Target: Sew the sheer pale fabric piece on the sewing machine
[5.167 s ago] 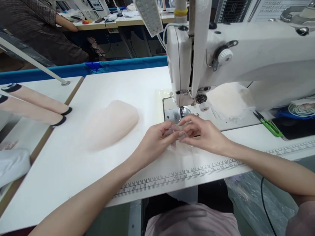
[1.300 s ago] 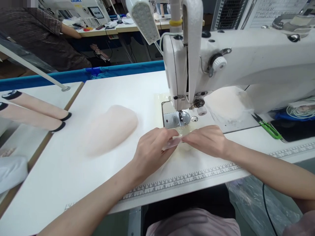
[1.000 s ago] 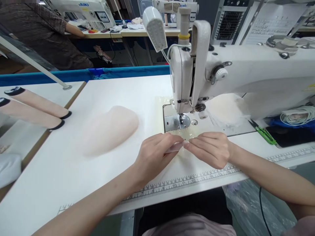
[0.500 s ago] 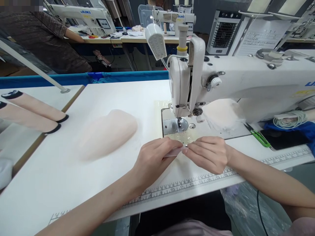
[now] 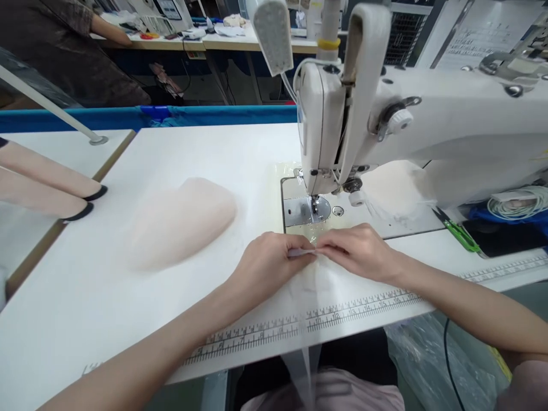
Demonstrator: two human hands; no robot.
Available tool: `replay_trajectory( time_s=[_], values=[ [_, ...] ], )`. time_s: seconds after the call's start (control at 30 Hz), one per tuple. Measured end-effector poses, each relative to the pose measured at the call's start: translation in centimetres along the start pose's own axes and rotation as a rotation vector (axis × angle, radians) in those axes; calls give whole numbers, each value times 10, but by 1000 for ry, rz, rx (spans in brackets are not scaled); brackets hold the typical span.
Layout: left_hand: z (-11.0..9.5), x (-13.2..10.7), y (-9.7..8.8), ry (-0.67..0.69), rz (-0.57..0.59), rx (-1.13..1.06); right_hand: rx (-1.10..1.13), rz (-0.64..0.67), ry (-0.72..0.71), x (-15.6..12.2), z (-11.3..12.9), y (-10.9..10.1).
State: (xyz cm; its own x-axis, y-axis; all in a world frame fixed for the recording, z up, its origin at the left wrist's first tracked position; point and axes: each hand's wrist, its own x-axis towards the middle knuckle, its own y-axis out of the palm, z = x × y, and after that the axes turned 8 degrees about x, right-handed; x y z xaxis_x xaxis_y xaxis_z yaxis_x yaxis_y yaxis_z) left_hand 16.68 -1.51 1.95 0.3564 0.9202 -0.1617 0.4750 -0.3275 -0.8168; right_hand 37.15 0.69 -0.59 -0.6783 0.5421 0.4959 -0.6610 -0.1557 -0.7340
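My left hand point(image 5: 274, 262) pinches a strip of thin, see-through whitish fabric point(image 5: 300, 252) between thumb and fingers. Fingertips of my right hand point(image 5: 362, 251) close on the same fabric, almost touching the left ones. From there the sheer material hangs over the table's front edge towards my lap. Both hands are just in front of the metal needle plate point(image 5: 295, 213) of a white sewing machine point(image 5: 325, 128), apart from its presser foot. To the left, a pale beige, rounded, sheer fabric piece point(image 5: 192, 220) lies flat on the white table point(image 5: 240, 148).
Green-handled snips point(image 5: 462, 235) lie by a dark phone point(image 5: 505, 237) at the right. Light fabric point(image 5: 396, 188) rests under the machine arm. Two beige rolls with dark ends point(image 5: 51, 197) are at far left. A printed ruler point(image 5: 334, 317) runs along the front edge. Across sits another person point(image 5: 68, 57).
The view has moved closer and tilted down. My hands have drawn together at the fabric, my right fingers now in a tighter pinch. The sheer length hanging to my lap now shows.
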Motion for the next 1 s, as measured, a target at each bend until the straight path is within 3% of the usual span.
replay_trajectory(
  time_s=[0.1,0.17,0.27,0.33,0.43,0.57,0.73,0.9,1.0],
  values=[
    [7,9,7,45,-130,173,-51,26,185,5,-9,6],
    [10,11,11,105,-276,272,-99,31,295,10,-14,8],
    [10,9,15,254,-487,498,-104,48,423,15,-16,8],
    [9,4,18,382,-559,639,-114,53,453,17,-15,8],
    [5,-4,23,519,-570,741,-120,50,454,18,-13,9],
    [1,-12,25,544,-501,761,-152,42,400,15,-19,6],
    [6,-4,24,539,-492,741,-602,5,378,9,-26,-10],
    [12,9,25,528,-494,666,-586,47,154,4,-12,-9],
    [12,11,26,495,-503,689,-616,92,92,1,-7,0]
  ],
)
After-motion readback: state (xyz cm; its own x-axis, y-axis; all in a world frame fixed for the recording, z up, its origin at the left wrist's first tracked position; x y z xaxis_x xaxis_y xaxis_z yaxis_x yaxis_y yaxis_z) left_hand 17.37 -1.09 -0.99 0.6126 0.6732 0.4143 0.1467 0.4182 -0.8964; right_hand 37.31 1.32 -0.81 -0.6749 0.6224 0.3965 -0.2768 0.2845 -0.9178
